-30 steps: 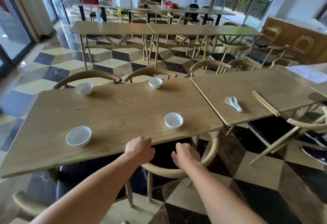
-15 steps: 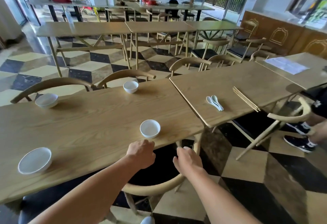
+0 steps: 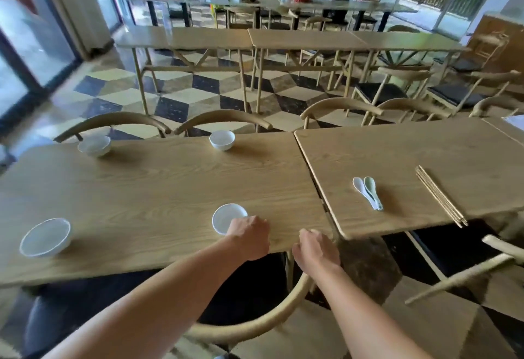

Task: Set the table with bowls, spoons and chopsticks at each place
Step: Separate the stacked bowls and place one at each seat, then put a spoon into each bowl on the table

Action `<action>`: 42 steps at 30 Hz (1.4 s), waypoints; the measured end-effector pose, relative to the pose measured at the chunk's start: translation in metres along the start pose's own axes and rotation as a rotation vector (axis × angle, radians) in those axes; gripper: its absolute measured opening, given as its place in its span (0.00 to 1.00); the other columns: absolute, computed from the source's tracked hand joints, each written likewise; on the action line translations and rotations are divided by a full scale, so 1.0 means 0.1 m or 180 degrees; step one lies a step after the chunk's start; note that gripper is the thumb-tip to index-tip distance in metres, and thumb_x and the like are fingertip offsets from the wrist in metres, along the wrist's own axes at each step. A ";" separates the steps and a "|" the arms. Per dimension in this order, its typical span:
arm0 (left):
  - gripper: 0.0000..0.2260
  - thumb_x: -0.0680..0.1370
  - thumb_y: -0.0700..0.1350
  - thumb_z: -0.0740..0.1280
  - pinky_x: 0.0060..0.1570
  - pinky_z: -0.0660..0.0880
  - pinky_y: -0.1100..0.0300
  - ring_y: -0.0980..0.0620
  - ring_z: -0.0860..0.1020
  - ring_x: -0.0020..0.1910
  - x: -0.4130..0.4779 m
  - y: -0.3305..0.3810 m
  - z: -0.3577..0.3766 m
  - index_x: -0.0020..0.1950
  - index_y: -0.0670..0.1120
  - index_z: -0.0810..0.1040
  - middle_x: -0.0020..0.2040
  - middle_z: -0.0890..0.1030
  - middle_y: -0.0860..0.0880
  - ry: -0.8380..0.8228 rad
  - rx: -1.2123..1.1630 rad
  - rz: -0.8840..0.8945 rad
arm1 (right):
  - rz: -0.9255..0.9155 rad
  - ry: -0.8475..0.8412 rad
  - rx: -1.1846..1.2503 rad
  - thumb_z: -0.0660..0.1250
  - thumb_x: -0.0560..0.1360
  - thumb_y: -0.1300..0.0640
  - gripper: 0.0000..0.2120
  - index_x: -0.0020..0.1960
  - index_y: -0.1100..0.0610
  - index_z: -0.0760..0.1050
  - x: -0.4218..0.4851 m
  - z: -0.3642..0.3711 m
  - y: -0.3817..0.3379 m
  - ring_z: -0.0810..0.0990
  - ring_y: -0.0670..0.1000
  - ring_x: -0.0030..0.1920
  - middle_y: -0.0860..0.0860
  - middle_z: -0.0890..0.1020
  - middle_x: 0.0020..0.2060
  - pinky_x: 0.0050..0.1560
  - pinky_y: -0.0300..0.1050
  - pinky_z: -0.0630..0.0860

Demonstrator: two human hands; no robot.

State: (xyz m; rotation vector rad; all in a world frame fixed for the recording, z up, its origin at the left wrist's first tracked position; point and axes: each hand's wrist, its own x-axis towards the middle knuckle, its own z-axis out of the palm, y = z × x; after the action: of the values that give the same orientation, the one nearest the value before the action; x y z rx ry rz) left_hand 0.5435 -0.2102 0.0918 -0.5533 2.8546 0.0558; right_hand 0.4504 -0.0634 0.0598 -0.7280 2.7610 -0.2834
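Bowls (image 3: pixel 226 215) are laid. Spoons (image 3: pixel 367 193) and chopsticks (image 3: pixel 439 195) are to be fetched next — fingers of left hand (image 3: pixel 249 236) and right hand (image 3: pixel 314 251) are curled; any grip cannot be told.

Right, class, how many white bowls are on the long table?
4: far-left bowl, far-middle bowl, near-left bowl, and near-middle bowl beside the left hand. None looks hidden.
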 end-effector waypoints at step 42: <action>0.11 0.77 0.51 0.62 0.42 0.70 0.55 0.41 0.79 0.55 3.50 3.01 0.07 0.53 0.46 0.74 0.56 0.80 0.43 -0.0727 -0.1803 -0.1853 | -0.0042 -0.1221 0.0150 0.66 0.73 0.47 0.13 0.52 0.55 0.75 3.53 -0.94 3.13 0.80 0.60 0.58 0.55 0.81 0.56 0.45 0.44 0.70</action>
State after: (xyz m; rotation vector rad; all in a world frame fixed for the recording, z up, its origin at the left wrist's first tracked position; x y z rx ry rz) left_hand 0.1169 -0.0576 0.0007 -1.3592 2.3267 0.7780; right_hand -0.0153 0.0366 -0.0047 -0.7054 2.3805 -0.1875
